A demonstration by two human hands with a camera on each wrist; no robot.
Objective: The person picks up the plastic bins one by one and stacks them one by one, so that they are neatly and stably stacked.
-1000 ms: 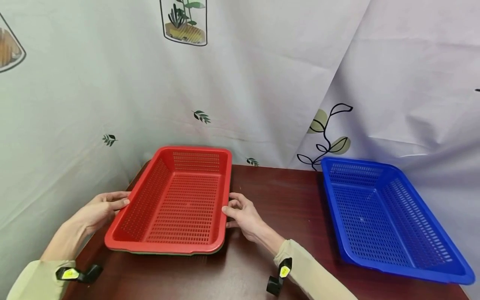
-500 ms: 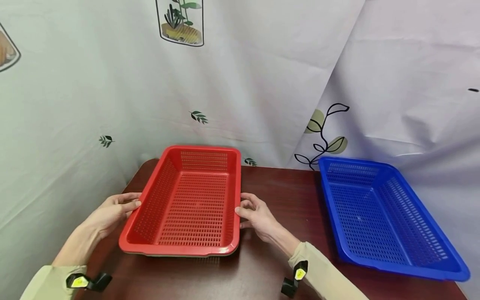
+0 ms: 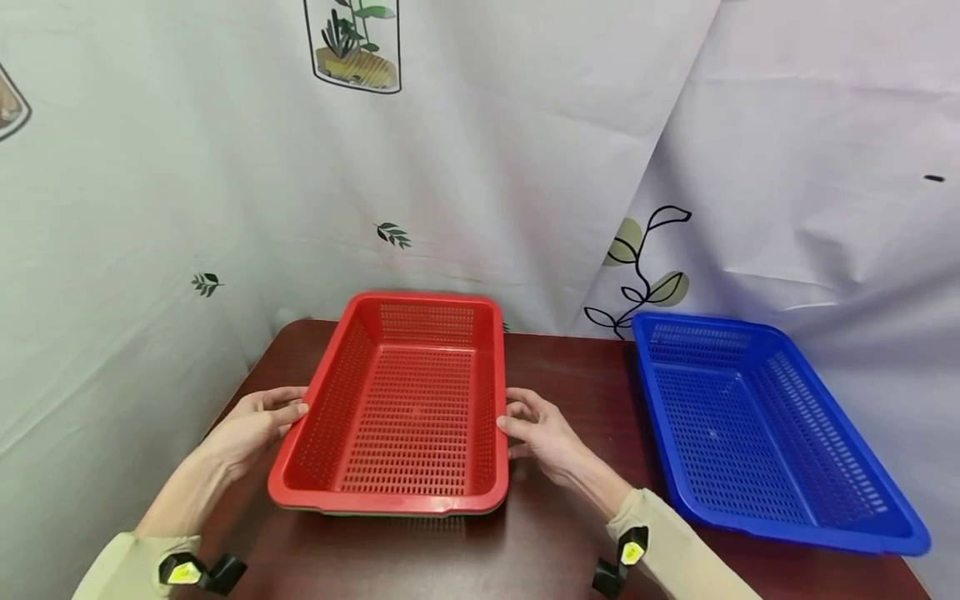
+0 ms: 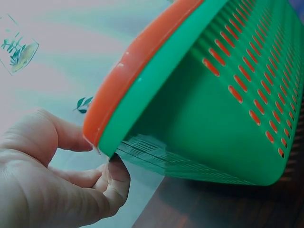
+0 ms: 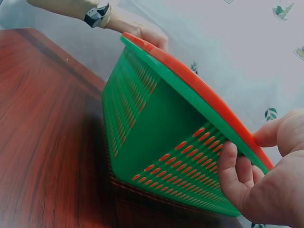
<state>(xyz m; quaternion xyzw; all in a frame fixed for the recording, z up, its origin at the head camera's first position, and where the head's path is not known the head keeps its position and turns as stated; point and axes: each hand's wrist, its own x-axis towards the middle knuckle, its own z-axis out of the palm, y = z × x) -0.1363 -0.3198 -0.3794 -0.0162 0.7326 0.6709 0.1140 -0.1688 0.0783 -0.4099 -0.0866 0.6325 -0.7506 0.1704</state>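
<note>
Red basket (image 3: 420, 408) inside green basket (image 4: 190, 109), one each; left fingers (image 4: 118, 183) and right fingers (image 5: 229, 166) pinch both rims (image 5: 209, 92).

Green basket (image 4: 204, 123) mostly hidden beneath red basket (image 3: 420, 408) in head view. Desk's (image 3: 375, 558) near edge cut off. Left jar print (image 3: 9, 104) cropped.

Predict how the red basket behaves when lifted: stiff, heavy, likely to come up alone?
Probably light for its size: the red basket has holes across its floor and sides. Likely fairly stiff, given that continuous rim. Probably won't come up alone: the green basket is nested underneath, and the fingers curl under its rim.
</note>
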